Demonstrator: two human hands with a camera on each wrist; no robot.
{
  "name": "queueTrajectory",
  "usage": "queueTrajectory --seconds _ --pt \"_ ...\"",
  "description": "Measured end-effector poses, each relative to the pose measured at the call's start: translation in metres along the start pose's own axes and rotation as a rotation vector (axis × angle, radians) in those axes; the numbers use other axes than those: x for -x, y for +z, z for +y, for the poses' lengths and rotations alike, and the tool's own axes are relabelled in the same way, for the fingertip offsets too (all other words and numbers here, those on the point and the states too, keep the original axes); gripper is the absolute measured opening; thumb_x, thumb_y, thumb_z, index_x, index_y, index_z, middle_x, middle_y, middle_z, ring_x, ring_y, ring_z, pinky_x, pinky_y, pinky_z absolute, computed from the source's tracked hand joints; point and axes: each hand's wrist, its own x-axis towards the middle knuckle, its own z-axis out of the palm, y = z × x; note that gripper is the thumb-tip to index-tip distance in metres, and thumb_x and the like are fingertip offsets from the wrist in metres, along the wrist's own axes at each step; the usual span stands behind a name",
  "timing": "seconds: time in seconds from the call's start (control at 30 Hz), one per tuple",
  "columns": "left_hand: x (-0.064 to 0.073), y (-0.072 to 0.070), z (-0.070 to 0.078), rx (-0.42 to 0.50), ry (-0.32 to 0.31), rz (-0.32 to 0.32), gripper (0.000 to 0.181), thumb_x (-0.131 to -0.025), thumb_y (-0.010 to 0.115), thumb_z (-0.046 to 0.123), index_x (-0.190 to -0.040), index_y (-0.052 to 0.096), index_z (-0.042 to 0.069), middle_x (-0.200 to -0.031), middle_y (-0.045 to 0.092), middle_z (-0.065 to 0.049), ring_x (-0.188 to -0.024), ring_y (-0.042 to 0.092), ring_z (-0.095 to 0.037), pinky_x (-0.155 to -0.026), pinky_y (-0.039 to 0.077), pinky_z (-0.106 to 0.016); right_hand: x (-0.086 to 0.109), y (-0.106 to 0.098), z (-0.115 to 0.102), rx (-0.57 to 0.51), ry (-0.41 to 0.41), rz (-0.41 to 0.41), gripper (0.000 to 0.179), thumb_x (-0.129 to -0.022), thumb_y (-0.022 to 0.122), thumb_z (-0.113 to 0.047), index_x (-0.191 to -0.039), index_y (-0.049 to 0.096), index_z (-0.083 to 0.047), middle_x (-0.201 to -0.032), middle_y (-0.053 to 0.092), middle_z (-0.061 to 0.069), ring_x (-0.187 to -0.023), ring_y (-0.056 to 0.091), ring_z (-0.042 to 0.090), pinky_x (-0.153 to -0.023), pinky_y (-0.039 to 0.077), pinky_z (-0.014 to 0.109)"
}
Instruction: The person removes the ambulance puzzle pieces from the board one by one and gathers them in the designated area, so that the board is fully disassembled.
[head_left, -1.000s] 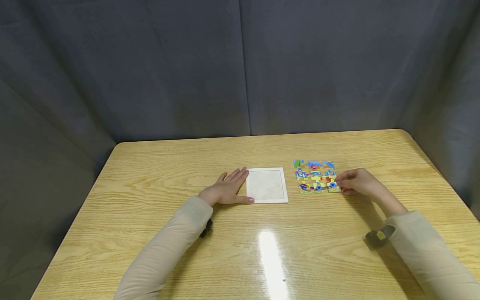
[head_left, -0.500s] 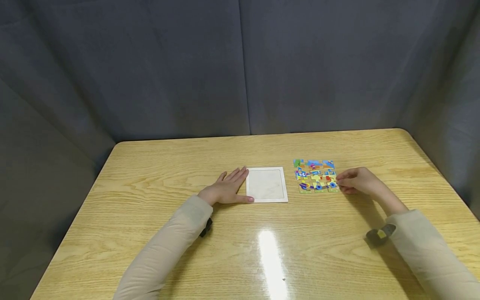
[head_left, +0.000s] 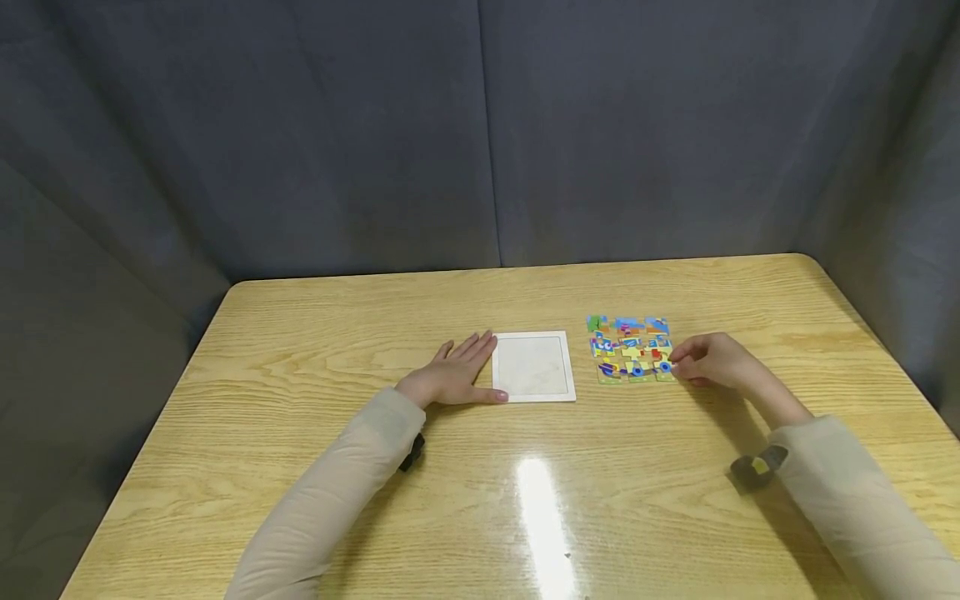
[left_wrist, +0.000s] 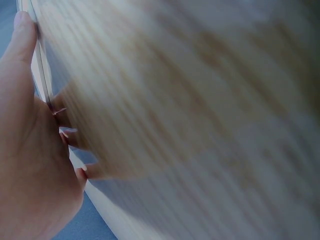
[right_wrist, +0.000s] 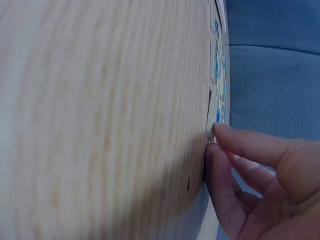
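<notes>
My left hand [head_left: 453,379] lies with straight fingers on the left side of a white square puzzle frame [head_left: 571,379], thumb at its near corner and fingertips at the far one. To the right of the frame, colourful jigsaw pieces [head_left: 632,354] are laid out in rows, forming a vehicle picture. At their near right corner, my right hand [head_left: 716,362] pinches a puzzle piece [head_left: 663,367] showing a blue wheel. In the right wrist view the thumb is on top of this piece [right_wrist: 213,112], which tilts slightly, with fingertips at its edge.
The wooden table [head_left: 360,333] has rounded far corners. Dark grey curtains [head_left: 360,150] stand behind it and along both sides. A bright light reflection lies on the tabletop in front of the frame.
The piece in my right hand has shifted slightly left, closer to the neighbouring pieces. My left hand has stayed on the frame.
</notes>
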Motion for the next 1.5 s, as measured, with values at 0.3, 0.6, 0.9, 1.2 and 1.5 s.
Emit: queueTrajectory --seconds 0.3,0.6,0.9,1.2,1.5 --pt "-0.0019 0.0014 -0.0008 -0.011 -0.011 -0.003 0.096 -0.091 0.045 0.065 -0.154 -0.009 0.017 -0.162 -0.012 0.001 -0.151 -0.008 -0.017 -0.122 -0.002 -0.05 -0.0025 -0.0007 0.0032 0.049 -0.024 0.007 0.03 -0.089 0.064 -0.009 -0.108 0.06 0.013 -0.086 0.067 0.004 -0.068 0.052 0.001 -0.061 0.05 0.019" --pt "-0.0019 0.0012 -0.0009 -0.011 -0.018 -0.006 0.096 -0.09 0.045 0.066 -0.154 -0.01 0.019 -0.162 -0.014 0.003 -0.151 -0.009 -0.016 -0.122 -0.004 -0.049 -0.003 -0.0001 0.0082 0.051 -0.058 0.026 0.032 -0.087 0.067 -0.01 -0.107 0.06 0.013 -0.067 0.05 -0.009 -0.057 0.044 -0.001 -0.055 0.041 0.017" --pt "-0.0022 0.002 -0.0007 -0.016 -0.022 -0.004 0.097 -0.09 0.045 0.066 -0.154 -0.01 0.019 -0.162 -0.014 0.003 -0.151 -0.009 -0.015 -0.122 -0.004 -0.049 -0.0029 -0.0021 0.0091 0.043 -0.066 0.001 0.028 -0.088 0.063 -0.006 -0.109 0.06 0.013 -0.072 0.059 -0.009 -0.056 0.044 0.0 -0.054 0.04 0.018" --pt "-0.0027 0.0021 -0.0012 -0.009 -0.02 -0.005 0.097 -0.09 0.045 0.066 -0.154 -0.011 0.019 -0.162 -0.014 0.003 -0.151 -0.009 -0.015 -0.122 -0.004 -0.049 -0.0005 0.0014 0.0057 0.151 -0.109 0.025 0.036 -0.085 0.072 -0.022 -0.107 0.06 0.004 -0.081 0.053 0.001 -0.073 0.044 0.01 -0.065 0.037 0.023" --pt "-0.0016 0.0018 -0.0005 -0.008 -0.022 -0.004 0.097 -0.09 0.045 0.066 -0.154 -0.011 0.019 -0.162 -0.014 0.003 -0.151 -0.009 -0.015 -0.122 -0.004 -0.048 0.0 0.0023 0.0045 0.179 -0.128 0.028 0.032 -0.083 0.073 -0.019 -0.104 0.061 0.003 -0.084 0.055 0.003 -0.079 0.046 0.014 -0.07 0.037 0.026"
